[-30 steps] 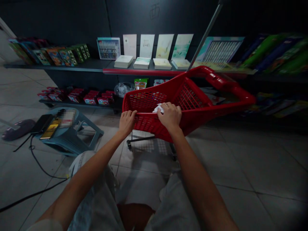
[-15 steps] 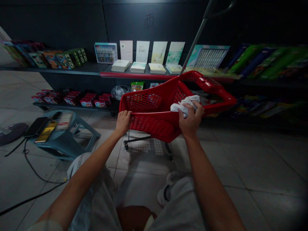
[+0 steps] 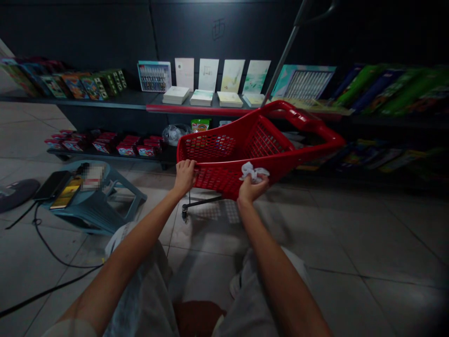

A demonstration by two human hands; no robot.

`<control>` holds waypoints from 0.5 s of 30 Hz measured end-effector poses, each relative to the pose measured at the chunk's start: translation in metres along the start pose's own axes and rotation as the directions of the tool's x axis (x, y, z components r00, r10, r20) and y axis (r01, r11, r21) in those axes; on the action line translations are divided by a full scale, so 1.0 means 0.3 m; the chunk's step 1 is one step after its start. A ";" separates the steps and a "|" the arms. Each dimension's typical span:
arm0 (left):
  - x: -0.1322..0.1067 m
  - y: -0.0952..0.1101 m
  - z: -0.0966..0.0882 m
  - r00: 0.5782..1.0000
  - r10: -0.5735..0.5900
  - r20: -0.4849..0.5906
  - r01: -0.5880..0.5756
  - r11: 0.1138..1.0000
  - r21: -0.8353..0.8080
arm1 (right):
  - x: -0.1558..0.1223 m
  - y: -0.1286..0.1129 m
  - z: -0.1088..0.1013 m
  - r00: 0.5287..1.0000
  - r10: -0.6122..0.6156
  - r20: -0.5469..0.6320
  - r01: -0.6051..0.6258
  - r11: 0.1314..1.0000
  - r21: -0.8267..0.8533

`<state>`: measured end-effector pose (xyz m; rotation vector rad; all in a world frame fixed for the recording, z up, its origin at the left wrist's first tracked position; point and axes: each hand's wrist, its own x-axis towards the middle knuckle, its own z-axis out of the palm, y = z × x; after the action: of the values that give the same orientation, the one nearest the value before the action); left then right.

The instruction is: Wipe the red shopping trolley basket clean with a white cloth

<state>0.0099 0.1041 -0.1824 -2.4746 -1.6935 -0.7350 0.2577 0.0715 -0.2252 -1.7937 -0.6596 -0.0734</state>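
At the far left edge, a dark flat thing (image 3: 16,194) on the floor is cut off. Next to it a blue stool (image 3: 101,196) holds a phone (image 3: 53,184); one patch on it is blurred. In the middle of the frame, the left hand (image 3: 184,175) has its fingers curled over the near rim of the red cart (image 3: 245,150). The right hand (image 3: 251,187) pinches a white cloth (image 3: 253,172) against the cart's outer side. The cart's wheels are mostly hidden. The shelves (image 3: 386,117) at the right are too dark to read.
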 end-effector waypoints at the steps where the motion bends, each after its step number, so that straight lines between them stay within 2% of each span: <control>1: 0.004 0.001 0.002 1.000 -0.002 0.001 0.002 1.000 -0.012 | -0.042 -0.007 0.034 0.998 0.051 0.047 -0.052 0.998 0.021; 5: 0.020 -0.004 0.012 1.000 0.000 0.007 0.000 0.999 -0.054 | -0.230 -0.063 0.143 0.953 0.119 0.279 -0.178 0.964 0.199; 9: 0.031 -0.019 0.014 1.000 0.010 -0.007 -0.011 0.998 -0.058 | -0.390 -0.106 0.207 0.827 0.176 0.534 -0.401 0.850 0.341; 12: 0.037 -0.034 0.005 1.000 0.004 0.014 -0.004 0.999 -0.039 | -0.434 -0.119 0.227 0.755 0.232 0.613 -0.536 0.757 0.373; 15: 0.039 -0.052 -0.003 1.000 0.017 0.020 -0.017 1.000 -0.012 | -0.389 -0.119 0.227 0.696 0.316 0.645 -0.666 0.621 0.414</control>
<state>-0.0009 0.1201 -0.1803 -2.5095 -1.6777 -0.7226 0.1243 0.0929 -0.2606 -1.2525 -0.4205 0.9735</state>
